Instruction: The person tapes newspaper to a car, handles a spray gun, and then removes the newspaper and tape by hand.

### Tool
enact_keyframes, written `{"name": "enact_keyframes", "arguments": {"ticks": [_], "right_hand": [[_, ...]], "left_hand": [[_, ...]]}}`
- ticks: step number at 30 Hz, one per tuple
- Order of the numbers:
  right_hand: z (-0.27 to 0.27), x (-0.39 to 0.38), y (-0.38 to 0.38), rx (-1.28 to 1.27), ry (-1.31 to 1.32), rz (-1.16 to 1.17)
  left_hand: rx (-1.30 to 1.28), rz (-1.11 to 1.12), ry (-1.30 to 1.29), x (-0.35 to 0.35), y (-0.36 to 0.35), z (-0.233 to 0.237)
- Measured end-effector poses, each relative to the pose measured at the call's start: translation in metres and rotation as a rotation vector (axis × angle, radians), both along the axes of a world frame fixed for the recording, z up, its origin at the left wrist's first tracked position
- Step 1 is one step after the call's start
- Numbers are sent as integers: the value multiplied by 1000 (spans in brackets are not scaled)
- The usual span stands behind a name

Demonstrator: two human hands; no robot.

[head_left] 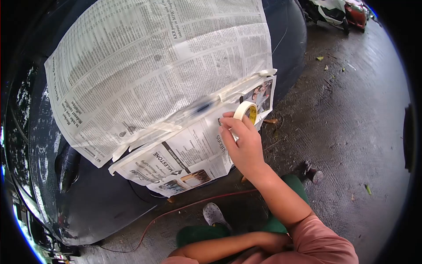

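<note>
While the right hand [247,143] pinches ring-shaped tape [242,111] over creased newspaper [162,75], the left hand [275,242] blurs, grip unclear.

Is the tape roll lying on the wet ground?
No, the right hand is holding the tape roll near the newspaper.

Setting: we're outdoors, on an open parking area or roadside, with vehicle bodywork going on.
Ground: rough, wet pavement [351,127], daylight glinting off it, a fallen leaf [368,189] lying there.
Vehicles: a dark, curved vehicle body [103,215] right up close; beyond it, a white motorcycle or scooter [330,12] parked near something red [355,18].
Work signs: newspaper [154,79] and pale tape strips [165,127] over the bodywork, a thin red hose or cord [176,208] trailing below.
</note>
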State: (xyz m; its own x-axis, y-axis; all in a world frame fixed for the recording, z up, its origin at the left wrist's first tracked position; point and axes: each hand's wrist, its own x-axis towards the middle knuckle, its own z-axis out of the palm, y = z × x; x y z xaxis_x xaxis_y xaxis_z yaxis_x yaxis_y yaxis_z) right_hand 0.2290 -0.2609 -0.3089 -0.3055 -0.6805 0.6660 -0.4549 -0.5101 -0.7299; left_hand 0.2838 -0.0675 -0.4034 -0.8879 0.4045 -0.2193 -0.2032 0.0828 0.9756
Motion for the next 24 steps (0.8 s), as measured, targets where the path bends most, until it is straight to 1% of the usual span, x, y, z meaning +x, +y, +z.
{"name": "enact_keyframes", "arguments": {"ticks": [2, 5, 6, 9, 12, 15, 17, 21, 24], "right_hand": [[-3, 4, -14, -38, 9, -40], [0, 8, -28, -92, 11, -84], [3, 10, -30, -109, 11, -96], [16, 13, -31, 8, -53, -99], [16, 12, -36, 1, -26, -143], [18, 10, -34, 45, -72, -121], [13, 7, -38, 15, -47, -125], [7, -1, -42, -43, 61, -152], [7, 0, -45, -51, 62, -209]], "left_hand": [[54, -56, -9, 4, -16, 21], [106, -124, -26, 9, -19, 0], [122, -139, -45, 11, -22, 0], [95, -154, -56, 15, -29, 4], [75, -181, -55, 19, -35, 14], [133, -145, -16, 24, -33, 1], [137, -141, -40, 27, -33, -4], [159, -167, -67, 30, -42, 6], [190, -131, -28, 34, -42, -2]]}}
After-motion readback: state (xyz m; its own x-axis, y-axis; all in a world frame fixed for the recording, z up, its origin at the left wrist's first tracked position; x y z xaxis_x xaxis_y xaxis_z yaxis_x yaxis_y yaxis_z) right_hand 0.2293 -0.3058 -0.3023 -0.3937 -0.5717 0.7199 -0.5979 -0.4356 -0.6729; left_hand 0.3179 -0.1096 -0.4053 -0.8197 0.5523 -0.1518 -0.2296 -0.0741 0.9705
